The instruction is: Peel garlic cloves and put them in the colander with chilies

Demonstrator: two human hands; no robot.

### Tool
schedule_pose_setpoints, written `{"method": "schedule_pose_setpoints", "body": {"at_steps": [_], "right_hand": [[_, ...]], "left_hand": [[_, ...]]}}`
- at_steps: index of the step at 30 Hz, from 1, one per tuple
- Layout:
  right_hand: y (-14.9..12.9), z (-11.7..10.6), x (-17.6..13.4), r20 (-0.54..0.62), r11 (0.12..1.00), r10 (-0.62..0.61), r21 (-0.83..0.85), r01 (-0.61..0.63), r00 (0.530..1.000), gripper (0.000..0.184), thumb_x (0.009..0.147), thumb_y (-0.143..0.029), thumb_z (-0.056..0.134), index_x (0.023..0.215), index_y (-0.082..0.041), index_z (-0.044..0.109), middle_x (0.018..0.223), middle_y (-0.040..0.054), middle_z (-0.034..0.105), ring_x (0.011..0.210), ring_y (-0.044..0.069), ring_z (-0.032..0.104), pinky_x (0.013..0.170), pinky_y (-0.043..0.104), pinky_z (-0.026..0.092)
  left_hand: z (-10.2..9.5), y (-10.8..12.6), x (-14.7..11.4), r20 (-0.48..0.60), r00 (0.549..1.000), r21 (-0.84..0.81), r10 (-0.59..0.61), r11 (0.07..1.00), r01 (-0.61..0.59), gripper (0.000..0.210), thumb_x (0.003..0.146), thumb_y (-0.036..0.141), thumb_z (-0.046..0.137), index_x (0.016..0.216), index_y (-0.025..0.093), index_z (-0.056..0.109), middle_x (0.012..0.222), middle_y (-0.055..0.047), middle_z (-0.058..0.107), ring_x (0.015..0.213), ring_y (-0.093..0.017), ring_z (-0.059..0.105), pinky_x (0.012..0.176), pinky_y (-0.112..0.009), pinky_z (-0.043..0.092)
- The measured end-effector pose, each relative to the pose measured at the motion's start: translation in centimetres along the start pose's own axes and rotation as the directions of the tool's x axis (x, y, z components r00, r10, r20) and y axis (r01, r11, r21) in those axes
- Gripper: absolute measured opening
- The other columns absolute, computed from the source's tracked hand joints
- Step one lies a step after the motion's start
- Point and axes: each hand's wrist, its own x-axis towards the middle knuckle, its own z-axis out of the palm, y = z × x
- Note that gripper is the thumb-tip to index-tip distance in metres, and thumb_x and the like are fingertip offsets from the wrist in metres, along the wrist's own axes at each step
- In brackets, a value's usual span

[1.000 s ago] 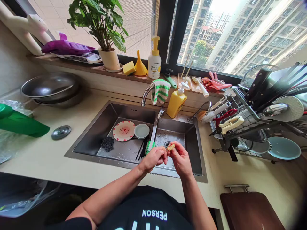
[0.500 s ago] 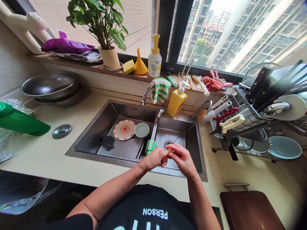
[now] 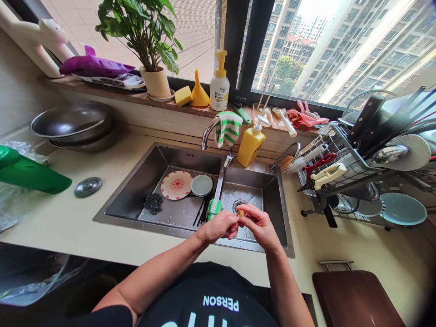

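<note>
Facing a double-basin stainless-steel sink [image 3: 220, 181], with a round red-patterned plate [image 3: 176, 185] in its left basin [image 3: 134, 187]. Holding the curled left hand [image 3: 220, 225] close to the right hand [image 3: 259, 228] over the right basin [image 3: 274, 193]; pinching with the latter a small yellowish piece [image 3: 241, 214], but cannot tell whether gripped by the former too.

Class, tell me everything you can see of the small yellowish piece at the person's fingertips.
The small yellowish piece looks irregular and partly tan; its material and any separate parts are too small to tell. The right hand pinches it between fingertips, with the left hand close beside; whether that one touches it is unclear. It is held above the right sink basin.
</note>
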Motion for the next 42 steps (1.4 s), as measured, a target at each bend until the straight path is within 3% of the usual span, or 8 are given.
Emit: {"method": "schedule_pose_setpoints", "body": {"at_steps": [4, 9, 20, 22, 25, 28, 34, 42], "right_hand": [[0.0, -0.2, -0.1, 0.047, 1.000, 0.010, -0.001, -0.010, 0.999, 0.022, 0.081, -0.031, 0.063, 0.102, -0.023, 0.068, 0.084, 0.0018, 0.052, 0.061, 0.011, 0.052, 0.058, 0.026, 0.048], [0.1, -0.3, -0.1, 0.082, 1.000, 0.027, -0.002, -0.027, 0.996, 0.023, 0.082, -0.029, 0.063, 0.103, -0.023, 0.068, 0.088, 0.0027, 0.053, 0.062, 0.010, 0.053, 0.059, 0.026, 0.048], [-0.1, -0.7, 0.1, 0.160, 0.991, 0.106, 0.068, -0.118, 0.981, 0.023, 0.081, -0.033, 0.064, 0.099, -0.020, 0.069, 0.086, 0.0024, 0.054, 0.060, 0.010, 0.053, 0.061, 0.027, 0.047], [0.3, -0.3, 0.1, 0.127, 0.974, 0.126, 0.175, -0.147, 0.984, 0.023, 0.079, -0.033, 0.067, 0.098, -0.020, 0.069, 0.081, 0.0015, 0.055, 0.060, 0.010, 0.054, 0.061, 0.027, 0.047], [1.1, 0.4, 0.0, -0.014, 0.881, 0.212, 0.436, -0.185, 0.977, 0.024, 0.074, -0.033, 0.071, 0.096, -0.022, 0.067, 0.079, 0.0002, 0.058, 0.061, 0.010, 0.055, 0.060, 0.025, 0.047], [1.6, 0.9, 0.0, -0.111, 0.804, 0.298, 0.565, -0.186, 0.948, 0.025, 0.070, -0.032, 0.075, 0.092, -0.023, 0.067, 0.081, -0.0005, 0.060, 0.059, 0.008, 0.053, 0.057, 0.022, 0.045], [1.2, 0.6, -0.1, -0.153, 0.922, 0.207, 0.362, -0.140, 0.966, 0.022, 0.074, -0.032, 0.071, 0.092, -0.021, 0.067, 0.073, 0.0000, 0.060, 0.060, 0.011, 0.051, 0.059, 0.025, 0.045], [0.2, 0.9, -0.3, -0.181, 0.992, 0.109, 0.075, -0.097, 0.977, 0.020, 0.078, -0.032, 0.066, 0.094, -0.020, 0.066, 0.072, 0.0013, 0.061, 0.061, 0.013, 0.053, 0.061, 0.027, 0.046]], "left_hand": [[-0.1, -0.3, 0.0, 0.020, 0.999, 0.010, 0.040, 0.999, -0.040, 0.036, 0.078, 0.044, 0.043, 0.053, 0.018, 0.040, 0.040, 0.004, 0.039, 0.038, -0.007, 0.034, 0.041, -0.022, 0.024], [-0.3, -0.4, 0.0, 0.029, 0.999, 0.060, 0.029, 0.998, -0.031, 0.028, 0.076, 0.034, 0.041, 0.053, 0.018, 0.042, 0.039, 0.004, 0.041, 0.038, -0.008, 0.036, 0.044, -0.022, 0.030], [-0.7, -0.2, 0.0, 0.098, 0.995, 0.124, 0.032, 0.991, -0.044, 0.029, 0.077, 0.033, 0.041, 0.056, 0.015, 0.049, 0.042, 0.002, 0.043, 0.040, -0.008, 0.036, 0.046, -0.022, 0.031], [-0.7, -0.3, 0.1, 0.061, 0.998, 0.077, 0.013, 0.997, -0.018, 0.027, 0.076, 0.031, 0.039, 0.056, 0.015, 0.049, 0.041, 0.003, 0.043, 0.038, -0.007, 0.032, 0.042, -0.021, 0.027], [-0.7, -0.5, 0.3, -0.002, 1.000, -0.013, -0.015, 1.000, 0.015, 0.021, 0.072, 0.026, 0.040, 0.054, 0.016, 0.044, 0.040, 0.002, 0.045, 0.035, -0.006, 0.027, 0.038, -0.020, 0.018], [-0.6, -0.6, 0.4, 0.014, 1.000, -0.064, -0.027, 0.998, 0.028, 0.013, 0.069, 0.022, 0.041, 0.058, 0.016, 0.045, 0.048, 0.000, 0.055, 0.035, -0.004, 0.023, 0.037, -0.020, 0.014], [-0.5, -0.4, 0.4, 0.024, 1.000, -0.084, 0.000, 0.996, 0.002, 0.007, 0.069, 0.020, 0.040, 0.065, 0.016, 0.045, 0.051, 0.002, 0.053, 0.038, -0.005, 0.023, 0.039, -0.020, 0.015], [-0.4, -0.7, 0.5, -0.001, 0.996, 0.083, 0.087, 0.993, -0.086, 0.031, 0.083, 0.044, 0.038, 0.069, 0.016, 0.044, 0.049, 0.004, 0.043, 0.044, -0.007, 0.028, 0.043, -0.022, 0.022]]}}
